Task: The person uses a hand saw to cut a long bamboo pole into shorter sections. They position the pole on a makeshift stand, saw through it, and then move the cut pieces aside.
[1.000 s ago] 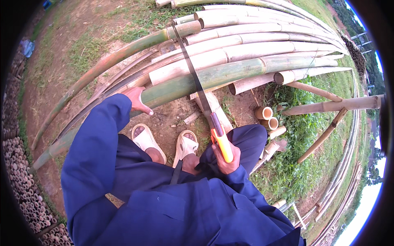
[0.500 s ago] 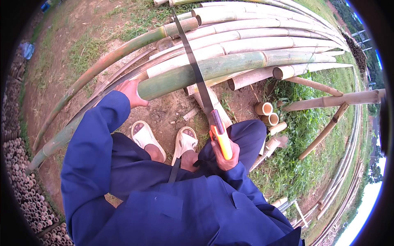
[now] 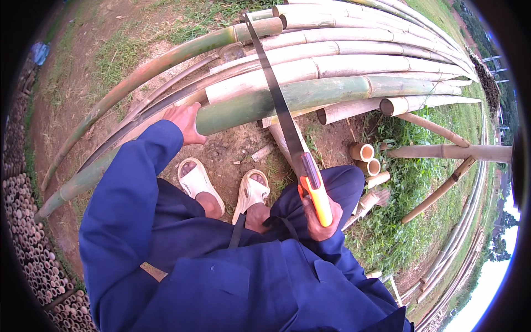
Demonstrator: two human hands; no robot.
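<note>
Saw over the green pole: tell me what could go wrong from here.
The saw could skid along the rounded green pole toward the left grip, which rests on that pole to the blade's left. A slip of the right grip might bring the blade down toward the toes showing in the open sandals.

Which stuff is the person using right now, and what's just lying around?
In use:
- saw, in the right hand
- green bamboo pole, under the saw, left hand on it

Lying about:
- pale bamboo poles beyond
- two short bamboo tubes
</note>
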